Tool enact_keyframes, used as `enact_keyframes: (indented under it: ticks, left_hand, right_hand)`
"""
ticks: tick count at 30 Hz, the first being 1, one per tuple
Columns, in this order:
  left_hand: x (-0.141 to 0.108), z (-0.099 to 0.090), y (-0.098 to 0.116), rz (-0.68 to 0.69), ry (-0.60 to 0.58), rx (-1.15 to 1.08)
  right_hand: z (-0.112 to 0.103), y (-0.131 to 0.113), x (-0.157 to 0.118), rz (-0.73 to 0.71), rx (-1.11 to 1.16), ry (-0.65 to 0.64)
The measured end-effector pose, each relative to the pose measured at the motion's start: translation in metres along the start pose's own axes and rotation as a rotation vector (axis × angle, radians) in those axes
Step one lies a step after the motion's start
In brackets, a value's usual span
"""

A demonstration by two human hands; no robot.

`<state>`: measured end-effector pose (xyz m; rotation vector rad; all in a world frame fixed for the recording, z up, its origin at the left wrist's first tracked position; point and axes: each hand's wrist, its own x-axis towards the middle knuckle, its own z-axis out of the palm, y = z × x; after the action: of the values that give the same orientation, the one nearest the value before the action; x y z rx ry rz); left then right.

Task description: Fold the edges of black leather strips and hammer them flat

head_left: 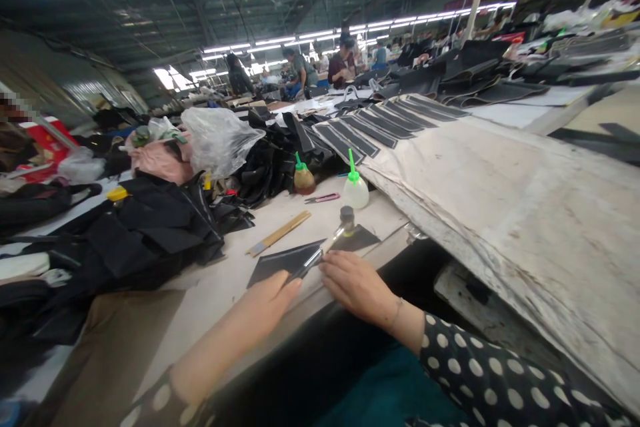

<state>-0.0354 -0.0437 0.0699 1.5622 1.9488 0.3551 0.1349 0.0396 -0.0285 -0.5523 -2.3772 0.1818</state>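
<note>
- Head view, lower centre: the left hand [274, 300] is closed around the dark end of a slim tool [313, 259], whose pale, shiny shaft slants up toward the right.
- The right hand [357, 287] is just beside it, fingers bent over the near side of the shaft; whether they grip it, I cannot tell. The two hands are apart, with a small gap between them.
- At the shaft's far end, a dark-topped object [347, 215] stands; blur hides whether they are joined.
- The tool is above a dark panel [285, 260] lying on the table [215, 287], at the centre of the frame.
- Beyond the panel are a wooden strip [280, 233], pink-handled snips [326, 198], an amber bottle [303, 181] and a clear bottle [356, 194], both with green nozzles.
- Right of centre, dark strips [346, 137] lie in a row along a pale board [500, 193].
- Left: heaped black pieces [160, 220] and a clear plastic bag [217, 140].
- Top centre: people [345, 68] beneath lit tubes [315, 35].
</note>
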Motion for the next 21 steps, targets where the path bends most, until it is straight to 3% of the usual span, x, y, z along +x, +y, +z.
enact_keyframes:
  ticks: [5, 9, 13, 17, 21]
  left_hand:
    - [0.001, -0.004, -0.001, -0.156, -0.084, -0.271]
    - [-0.003, -0.003, -0.002, -0.197, -0.168, -0.232]
    - [-0.002, -0.003, 0.004, -0.177, -0.133, -0.286]
    - [0.013, 0.000, 0.010, -0.157, -0.042, -0.423]
    - [0.030, 0.007, 0.015, -0.156, -0.091, -0.264]
  right_hand:
    - [0.002, 0.002, -0.001, 0.006, 0.012, 0.014]
    - [0.003, 0.003, 0.000, 0.002, 0.027, 0.017]
    - [0.002, 0.002, 0.000, 0.007, 0.021, 0.016]
    - [0.001, 0.001, 0.000, 0.016, 0.011, 0.005]
    - [0.000, 0.000, 0.000, 0.014, 0.019, 0.009]
